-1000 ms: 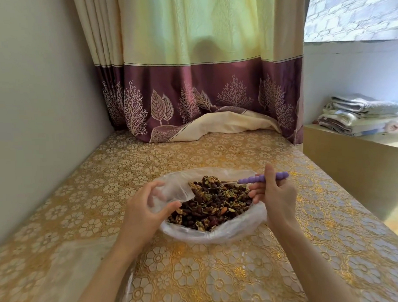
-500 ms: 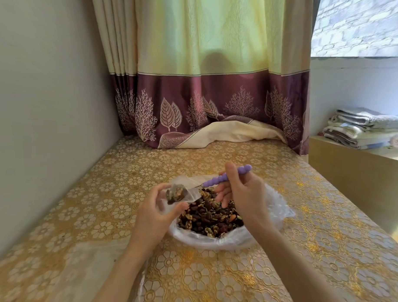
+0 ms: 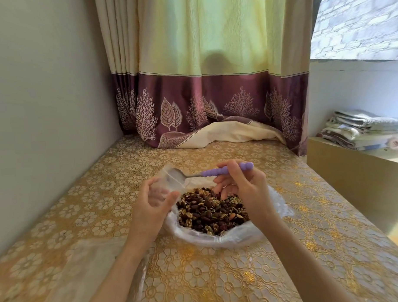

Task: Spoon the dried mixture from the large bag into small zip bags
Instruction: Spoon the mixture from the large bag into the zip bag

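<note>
Gold flowered cloth (image 3: 220, 274) covers our table, and on it sits the large bag (image 3: 221, 237), open, the dried mixture (image 3: 212, 210) heaped inside. At its ten o'clock our left hand (image 3: 151, 205) curls round a small zip bag (image 3: 169, 180), mouth spread, while our right hand (image 3: 244, 186) pinches the spoon (image 3: 217, 172) by its purple handle, bowl at that mouth. We should tip slowly, keeping the mouth over the large bag so strays fall back in.
</note>
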The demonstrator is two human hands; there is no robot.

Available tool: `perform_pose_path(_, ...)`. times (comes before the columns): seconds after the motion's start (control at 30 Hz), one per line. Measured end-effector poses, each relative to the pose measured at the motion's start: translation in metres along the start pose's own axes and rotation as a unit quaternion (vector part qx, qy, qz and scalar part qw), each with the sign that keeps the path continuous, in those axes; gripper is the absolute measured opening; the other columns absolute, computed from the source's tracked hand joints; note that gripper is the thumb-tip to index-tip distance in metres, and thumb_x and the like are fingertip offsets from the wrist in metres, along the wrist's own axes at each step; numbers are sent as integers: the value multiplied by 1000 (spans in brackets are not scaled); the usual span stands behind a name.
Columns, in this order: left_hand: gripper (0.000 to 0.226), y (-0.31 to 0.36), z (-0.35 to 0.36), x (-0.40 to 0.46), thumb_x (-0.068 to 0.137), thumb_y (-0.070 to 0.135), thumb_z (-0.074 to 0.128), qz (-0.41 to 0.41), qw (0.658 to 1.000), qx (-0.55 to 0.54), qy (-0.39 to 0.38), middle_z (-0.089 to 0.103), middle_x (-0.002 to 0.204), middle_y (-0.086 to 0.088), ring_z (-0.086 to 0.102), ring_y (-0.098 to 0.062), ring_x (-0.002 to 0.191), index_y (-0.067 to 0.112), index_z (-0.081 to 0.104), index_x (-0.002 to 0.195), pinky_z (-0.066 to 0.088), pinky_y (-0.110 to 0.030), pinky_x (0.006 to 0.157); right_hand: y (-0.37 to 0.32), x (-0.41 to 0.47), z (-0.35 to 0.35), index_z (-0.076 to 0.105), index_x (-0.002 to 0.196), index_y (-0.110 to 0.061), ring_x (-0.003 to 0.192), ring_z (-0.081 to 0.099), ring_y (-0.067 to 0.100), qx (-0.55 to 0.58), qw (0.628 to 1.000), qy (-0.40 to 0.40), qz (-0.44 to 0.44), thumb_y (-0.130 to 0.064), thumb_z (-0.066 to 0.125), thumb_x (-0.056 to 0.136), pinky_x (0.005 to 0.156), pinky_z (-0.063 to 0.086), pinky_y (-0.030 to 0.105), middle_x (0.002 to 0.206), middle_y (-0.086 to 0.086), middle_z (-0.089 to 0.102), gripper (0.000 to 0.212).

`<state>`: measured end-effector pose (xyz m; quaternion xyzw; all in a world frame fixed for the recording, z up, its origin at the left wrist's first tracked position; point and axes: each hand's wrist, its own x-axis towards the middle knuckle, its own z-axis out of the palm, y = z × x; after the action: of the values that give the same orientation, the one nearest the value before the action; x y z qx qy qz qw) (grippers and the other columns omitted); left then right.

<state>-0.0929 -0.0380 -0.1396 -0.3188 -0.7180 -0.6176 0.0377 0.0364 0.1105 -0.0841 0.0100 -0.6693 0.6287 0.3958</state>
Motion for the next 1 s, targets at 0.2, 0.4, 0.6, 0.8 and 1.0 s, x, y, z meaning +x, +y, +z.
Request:
perform_pose_path(0.2,100,2,-2,0,44,93,49,-10,1000,-26,-3,52,101,26,52,10,91,29,44,120,43,-6,70,4,1,-32,71,68,-13,52,61,16,11,988,152,20,-34,46,97,46,49,20,80,16,73,44)
perform_pose_path(0.4,91,-4,-4,2,49,89,53,-29,999,-39,-1,50,112,27,47,9,106,31,45,120,37,-14,88,25,-6,-67,68,72,-8,47,60,11,-209,943,260,15,-41,46,95,46,48,23,64,4,71,46)
perform_pose_path(0.6,85,-5,-1,1,51,90,51,-20,1000,-5,-13,51,109,28,49,9,102,35,46,115,38,-12,82,39,-15,-86,71,76,-10,48,59,5,-287,913,291,17,-39,44,97,60,50,26,64,-7,68,45)
perform_pose_path(0.8,79,-4,2,0,49,92,49,-15,1000,12,-16,50,107,31,46,15,98,41,45,109,37,-11,79,39,-17,-87,58,67,-33,52,58,23,-351,905,239,-21,-25,46,97,55,47,35,63,3,67,34)
perform_pose_path(1.0,88,-2,3,-1,47,94,47,-7,1000,28,-12,48,104,32,47,16,95,35,45,113,36,-8,76,40,-17,-87,59,61,-30,53,58,19,-306,924,230,18,-25,46,99,59,49,38,62,4,68,40)
